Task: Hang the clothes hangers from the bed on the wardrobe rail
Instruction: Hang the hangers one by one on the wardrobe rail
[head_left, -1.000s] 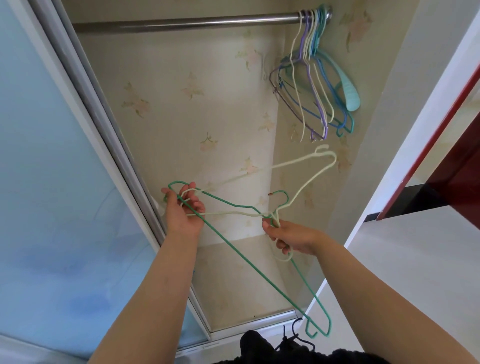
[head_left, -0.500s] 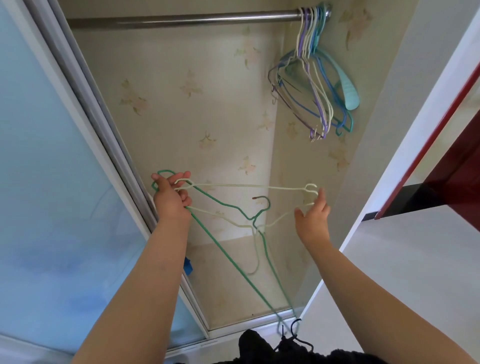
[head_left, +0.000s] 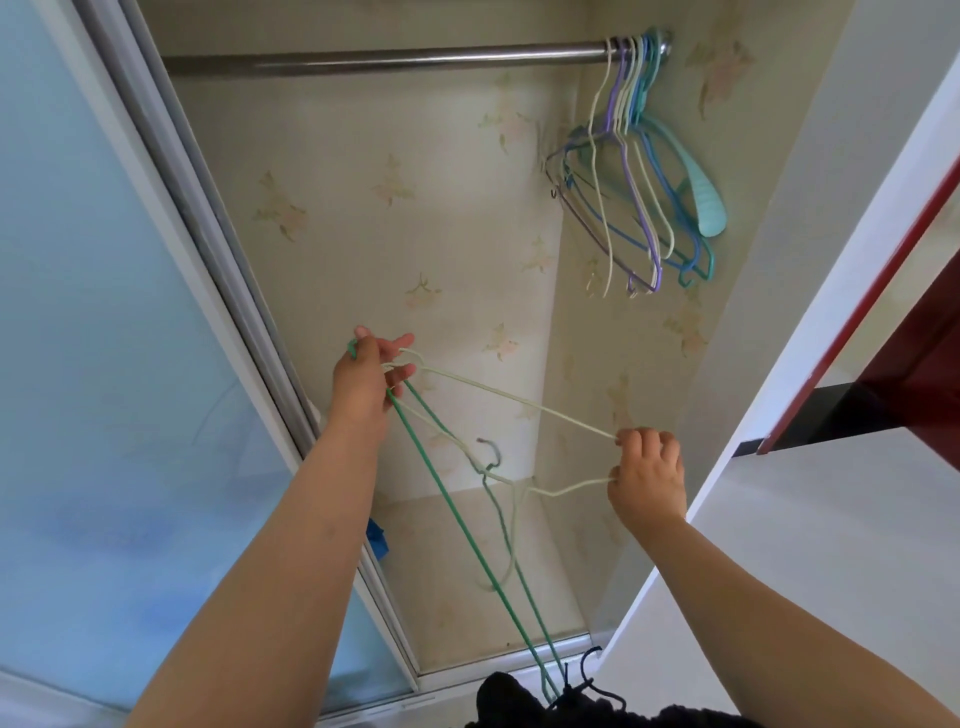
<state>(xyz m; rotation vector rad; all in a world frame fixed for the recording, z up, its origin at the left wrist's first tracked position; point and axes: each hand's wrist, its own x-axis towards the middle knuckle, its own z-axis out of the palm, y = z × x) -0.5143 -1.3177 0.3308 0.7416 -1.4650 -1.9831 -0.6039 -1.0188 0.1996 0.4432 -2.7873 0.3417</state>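
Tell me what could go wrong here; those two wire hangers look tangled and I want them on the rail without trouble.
1. The cream hanger, gripped at both ends by the left hand and right hand, crosses the green hanger near their hooks; pulling may bend the wire or drag both along.
2. The green hanger, held only at the left hand, could slip free and drop.

Shiny metal rail (head_left: 415, 56), matt coated wire hangers (head_left: 631, 171) (frosted glass door (head_left: 104, 364)).

Single head view, near, tilted up into wardrobe (head_left: 467, 208).
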